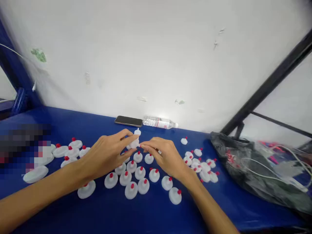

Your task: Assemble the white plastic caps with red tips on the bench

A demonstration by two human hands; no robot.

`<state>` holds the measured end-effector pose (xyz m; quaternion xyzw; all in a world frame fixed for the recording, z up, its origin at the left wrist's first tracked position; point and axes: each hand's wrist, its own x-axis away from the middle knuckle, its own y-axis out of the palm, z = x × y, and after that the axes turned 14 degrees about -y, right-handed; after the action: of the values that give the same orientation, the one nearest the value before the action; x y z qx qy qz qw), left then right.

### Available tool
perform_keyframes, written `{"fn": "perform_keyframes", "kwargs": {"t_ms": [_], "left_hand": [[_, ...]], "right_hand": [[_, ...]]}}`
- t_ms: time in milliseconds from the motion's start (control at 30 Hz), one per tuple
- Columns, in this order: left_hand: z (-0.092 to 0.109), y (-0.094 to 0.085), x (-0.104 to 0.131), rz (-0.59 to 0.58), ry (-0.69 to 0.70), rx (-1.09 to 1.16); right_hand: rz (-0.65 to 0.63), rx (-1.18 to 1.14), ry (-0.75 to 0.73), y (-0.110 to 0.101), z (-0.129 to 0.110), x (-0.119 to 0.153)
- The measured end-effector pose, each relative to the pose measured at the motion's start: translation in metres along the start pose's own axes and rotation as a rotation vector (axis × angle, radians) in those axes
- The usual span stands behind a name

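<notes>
Between the thumb and fingers of my left hand is a white plastic nozzle lid, held up over the table. A second white spouted piece shows just above it; whether the two are joined I cannot tell. My right hand is closed in a pinch on a small red tip cap, right at the lid's side. Beneath both hands, several white lids with red tips lie spread on the blue table. Part of the held lid is hidden by my left fingers.
More red-tipped lids lie to the left, and another cluster to the right. A phone and a clear bottle lie along the white wall. At the right sits a dark plastic bag with cables.
</notes>
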<state>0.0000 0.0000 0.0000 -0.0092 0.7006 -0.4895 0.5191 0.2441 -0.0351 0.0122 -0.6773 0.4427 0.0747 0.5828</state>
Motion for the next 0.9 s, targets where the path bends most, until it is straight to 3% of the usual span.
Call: {"fn": "perform_keyframes", "kwargs": {"t_ms": [200,333,467,700,900], "left_hand": [[-0.001,-0.005,0.0,0.032,0.034,0.018],[0.0,-0.01,-0.001,0.041,0.08,0.061],[0.008,-0.012,-0.001,0.1,0.148,0.114],[0.02,-0.015,0.001,0.11,0.154,0.126],[0.016,-0.021,-0.003,0.041,0.093,0.164]], "right_hand": [[0.024,-0.077,0.054,-0.001,0.0,-0.003],[0.062,-0.402,0.257,-0.004,-0.01,-0.005],[0.031,-0.73,0.357,-0.008,-0.014,-0.005],[0.019,-1.033,0.289,0.0,-0.003,-0.004],[0.135,-0.965,0.293,0.0,0.002,-0.002]]}}
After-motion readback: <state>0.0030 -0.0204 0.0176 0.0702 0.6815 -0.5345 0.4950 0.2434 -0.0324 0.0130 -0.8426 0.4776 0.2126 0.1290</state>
